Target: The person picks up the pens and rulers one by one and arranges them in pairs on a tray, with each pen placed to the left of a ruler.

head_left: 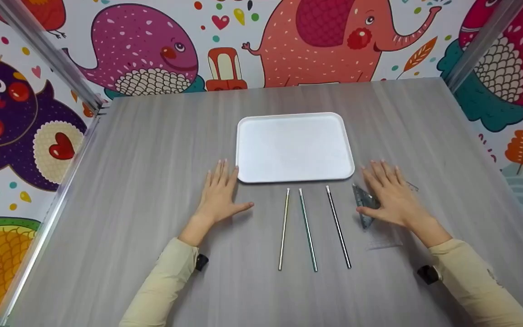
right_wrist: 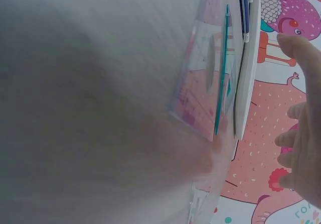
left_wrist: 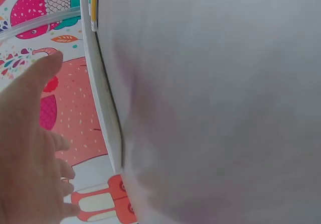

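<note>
My left hand [head_left: 218, 195] is spread flat over the grey table, fingertips pointing away, beside the near left corner of a white tray [head_left: 294, 147]. My right hand [head_left: 393, 197] is spread too, fingers straight, over a teal-grey see-through set square [head_left: 362, 204]; the hand hides part of it. A clear plastic piece with markings [head_left: 384, 243] lies just nearer, partly covered. Between the hands lie three pencils: a yellowish one [head_left: 284, 229], a green one [head_left: 308, 229] and a dark one [head_left: 338, 227]. In the right wrist view, a clear flat piece [right_wrist: 193, 93] stands out beside the teal edge [right_wrist: 222, 73].
The tray's near rim lies just beyond the pencils' far ends. Another clear edge [head_left: 412, 186] shows past the right hand's fingers. A patterned wall [head_left: 225, 41] closes off the back, and metal posts [head_left: 484, 45] rise at the table's corners.
</note>
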A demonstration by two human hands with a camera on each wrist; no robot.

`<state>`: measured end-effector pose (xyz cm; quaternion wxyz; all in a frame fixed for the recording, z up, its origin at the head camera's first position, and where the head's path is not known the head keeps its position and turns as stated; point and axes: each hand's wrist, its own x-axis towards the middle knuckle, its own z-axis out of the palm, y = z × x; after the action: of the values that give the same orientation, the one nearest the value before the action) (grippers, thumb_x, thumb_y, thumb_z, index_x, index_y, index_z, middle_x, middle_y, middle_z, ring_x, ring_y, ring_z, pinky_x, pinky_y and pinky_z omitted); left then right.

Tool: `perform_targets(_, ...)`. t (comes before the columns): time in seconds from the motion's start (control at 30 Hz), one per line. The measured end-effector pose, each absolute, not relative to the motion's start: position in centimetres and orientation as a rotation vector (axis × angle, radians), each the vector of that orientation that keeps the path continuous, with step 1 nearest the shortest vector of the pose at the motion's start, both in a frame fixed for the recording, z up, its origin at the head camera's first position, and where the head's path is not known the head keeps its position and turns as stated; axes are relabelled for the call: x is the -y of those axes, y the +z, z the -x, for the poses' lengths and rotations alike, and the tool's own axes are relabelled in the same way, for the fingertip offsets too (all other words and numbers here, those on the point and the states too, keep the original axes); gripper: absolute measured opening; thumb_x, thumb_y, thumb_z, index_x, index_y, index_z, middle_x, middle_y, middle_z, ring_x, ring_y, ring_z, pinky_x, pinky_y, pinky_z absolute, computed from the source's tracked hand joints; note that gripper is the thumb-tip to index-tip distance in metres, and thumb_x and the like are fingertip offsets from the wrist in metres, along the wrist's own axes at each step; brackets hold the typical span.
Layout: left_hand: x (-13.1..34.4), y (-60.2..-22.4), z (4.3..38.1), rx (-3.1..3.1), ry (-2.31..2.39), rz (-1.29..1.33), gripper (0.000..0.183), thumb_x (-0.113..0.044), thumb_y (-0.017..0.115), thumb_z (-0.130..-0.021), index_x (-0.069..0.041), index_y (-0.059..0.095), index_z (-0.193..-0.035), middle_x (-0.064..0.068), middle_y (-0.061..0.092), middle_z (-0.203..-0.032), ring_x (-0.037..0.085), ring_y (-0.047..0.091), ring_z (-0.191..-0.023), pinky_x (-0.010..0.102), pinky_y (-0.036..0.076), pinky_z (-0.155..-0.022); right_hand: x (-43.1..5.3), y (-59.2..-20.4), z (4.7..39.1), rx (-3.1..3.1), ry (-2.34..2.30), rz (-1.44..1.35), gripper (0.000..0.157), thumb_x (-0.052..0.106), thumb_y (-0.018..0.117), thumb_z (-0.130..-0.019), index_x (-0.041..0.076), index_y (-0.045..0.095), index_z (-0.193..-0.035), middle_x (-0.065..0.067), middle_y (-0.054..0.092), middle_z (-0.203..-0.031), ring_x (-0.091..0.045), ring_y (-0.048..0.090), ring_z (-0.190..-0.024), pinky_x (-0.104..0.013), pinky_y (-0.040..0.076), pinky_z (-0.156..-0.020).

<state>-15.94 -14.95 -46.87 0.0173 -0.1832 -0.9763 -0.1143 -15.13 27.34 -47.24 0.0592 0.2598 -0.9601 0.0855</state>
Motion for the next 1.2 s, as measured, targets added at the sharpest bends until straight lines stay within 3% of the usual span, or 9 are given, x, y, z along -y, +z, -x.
perform_targets(0.6, 16.3, -46.7, 18.9, 3.137, -0.589, 0.513, 0.107, -0.064, 0.062, -0.069, 0.001, 0.019, -0.143, 0.024, 0.002, -0.149, 0.036, -0.001, -0.137, 0.053, 0.01, -0.109, -26.3, -47.3, 14.8, 2.962, 0.255, -0.794, 0.096, 0.059, 0.061, -0.073, 0.001, 0.026, -0.141, -0.027, 0.024, -0.142, -0.045, 0.02, -0.13, -0.059, 0.015, -0.104)
perform_targets(0.9, 16.2, -47.1, 21.1, 3.191, -0.649, 0.457, 0.109, -0.065, 0.062, -0.068, 0.003, 0.019, -0.142, 0.021, 0.005, -0.149, 0.034, 0.003, -0.137, 0.045, 0.01, -0.111, -26.0, -47.3, 14.3, 2.954, 0.272, -0.813, 0.096, 0.058, 0.061, -0.074, 0.001, 0.024, -0.142, -0.028, 0.028, -0.141, -0.044, 0.023, -0.13, -0.058, 0.016, -0.104)
perform_targets(1.2, 16.5, -47.5, 22.5, 3.233, -0.681, 0.408, 0.106, -0.062, 0.063, -0.07, 0.006, 0.023, -0.14, 0.024, 0.009, -0.148, 0.036, 0.005, -0.137, 0.045, 0.008, -0.111, -25.5, -47.3, 14.4, 2.962, 0.235, -0.837, 0.096, 0.058, 0.06, -0.074, 0.001, 0.023, -0.142, -0.028, 0.028, -0.141, -0.042, 0.023, -0.131, -0.056, 0.018, -0.105)
